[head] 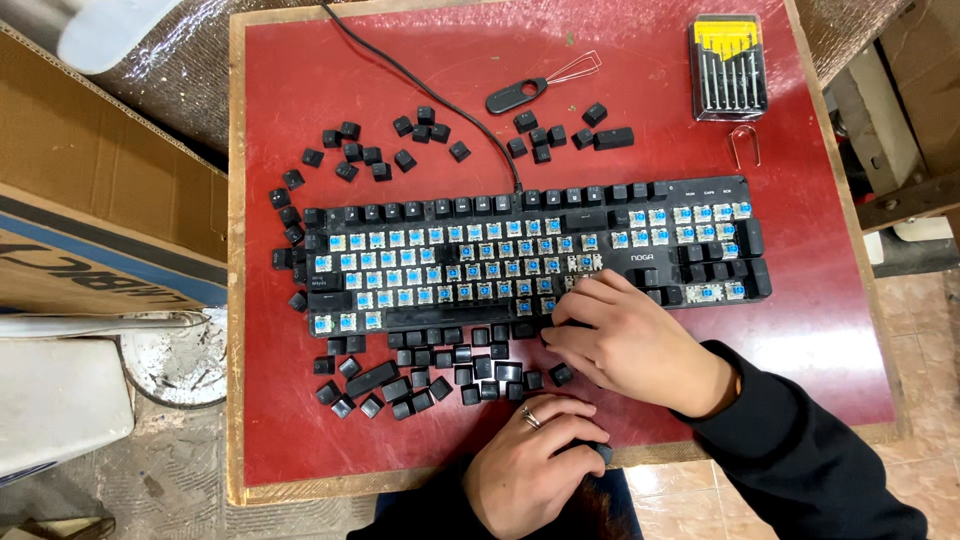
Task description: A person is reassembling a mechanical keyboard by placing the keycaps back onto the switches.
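Head view, looking straight down on a red desk (300,420) with a wooden rim. A black mechanical keyboard (520,255) lies across the middle, most of its caps off so that the blue switch stems show; its cable (420,80) runs to the far edge. Loose black keycaps (420,375) lie in a near cluster just in front of the keyboard, with further groups far left (365,150) and far centre (560,128). A wire keycap puller (540,88), a clear case of small screwdrivers (730,65) and a bent metal clip (744,146) sit at the far right.

The right hand (625,345) rests at the keyboard's near edge, right of centre, fingers curled together over the lower row; whether they pinch a cap cannot be told. The left hand (530,460), wearing a ring, lies at the near desk edge, fingers bent around a small dark object (598,452) that is mostly hidden.

Risks, as judged: the sleeve or wrist of the right hand could sweep the near cluster of caps off the desk, since they lie close to the edge. A cap pressed on crooked or at the wrong position could bend an exposed stem. Mixed, unsorted caps invite misplacement.
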